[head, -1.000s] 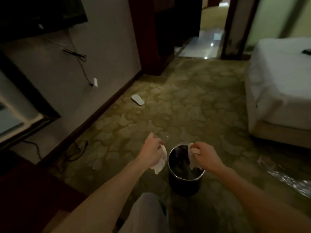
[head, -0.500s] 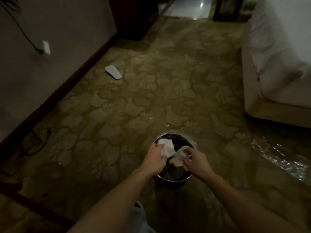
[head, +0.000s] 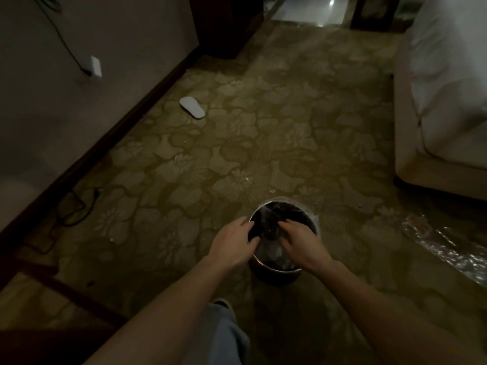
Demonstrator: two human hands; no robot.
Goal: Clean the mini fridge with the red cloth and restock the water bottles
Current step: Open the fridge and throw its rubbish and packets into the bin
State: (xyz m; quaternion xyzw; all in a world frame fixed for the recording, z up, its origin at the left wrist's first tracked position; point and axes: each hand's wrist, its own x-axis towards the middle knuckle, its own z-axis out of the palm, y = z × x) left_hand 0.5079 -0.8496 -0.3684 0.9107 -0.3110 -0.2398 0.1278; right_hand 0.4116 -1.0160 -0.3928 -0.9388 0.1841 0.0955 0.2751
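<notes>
A small round waste bin (head: 286,204) with a dark liner stands on the patterned carpet just ahead of me. Crumpled white tissues (head: 274,252) lie inside it. My left hand (head: 234,243) hovers over the bin's left rim with relaxed fingers and holds nothing. My right hand (head: 303,243) is over the bin's opening, fingers spread and pointing down, also holding nothing. The mini fridge, the red cloth and the water bottles are out of view.
A white slipper (head: 192,107) lies near the dark skirting board on the left. A black cable (head: 76,206) trails along the floor by the wall. The bed (head: 442,101) fills the right side. Crinkled clear plastic (head: 448,248) lies on the carpet to the right of the bin.
Both hands held white tissues over the bin; they have let go and the tissues now lie inside. My view has tilted down toward the floor.
</notes>
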